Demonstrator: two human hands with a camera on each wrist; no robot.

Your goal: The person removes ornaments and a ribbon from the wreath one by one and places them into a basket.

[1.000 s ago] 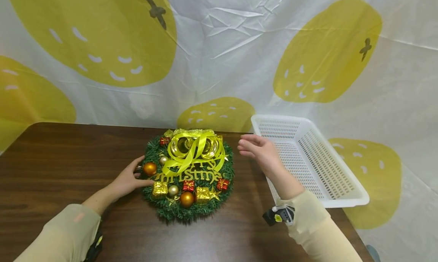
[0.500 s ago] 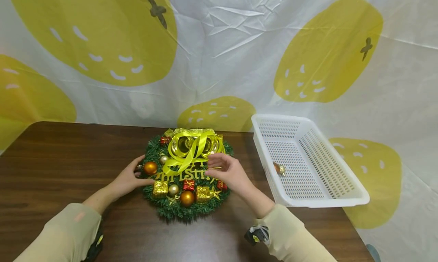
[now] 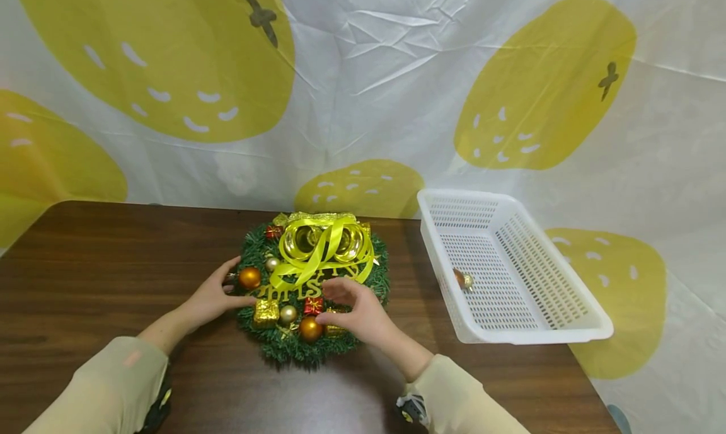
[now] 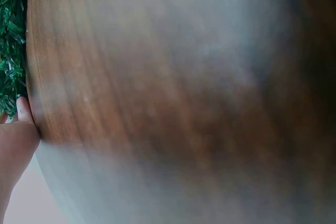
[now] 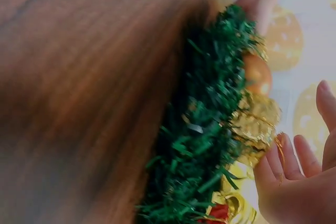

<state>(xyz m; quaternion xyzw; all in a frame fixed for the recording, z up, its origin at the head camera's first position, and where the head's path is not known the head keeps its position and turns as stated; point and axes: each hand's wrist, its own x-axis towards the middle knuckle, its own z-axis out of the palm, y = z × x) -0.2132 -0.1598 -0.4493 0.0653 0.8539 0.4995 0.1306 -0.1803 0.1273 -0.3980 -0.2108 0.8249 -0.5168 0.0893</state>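
Wreath [image 3: 266, 346]: flat on the table [image 3: 142, 257], yellow ribbon [image 3: 311, 271] at twelve.
Left hand [image 3: 205, 300]: at nine, thumb and fingers parted around the wreath's edge, holding it.
Right hand [image 3: 363, 314]: over four, fingers and thumb spread, nothing held; thumb tip near the orange ball [image 3: 309, 329]; contact I can't tell.
Basket [image 3: 439, 271]: at three, a loose bauble [image 3: 467, 281] inside.

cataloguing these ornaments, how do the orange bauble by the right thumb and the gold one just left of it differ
Size: the orange bauble is larger than the gold bauble. Colour: the orange bauble is deep copper-orange, the gold bauble pale. Both are round, shiny and on the wreath.
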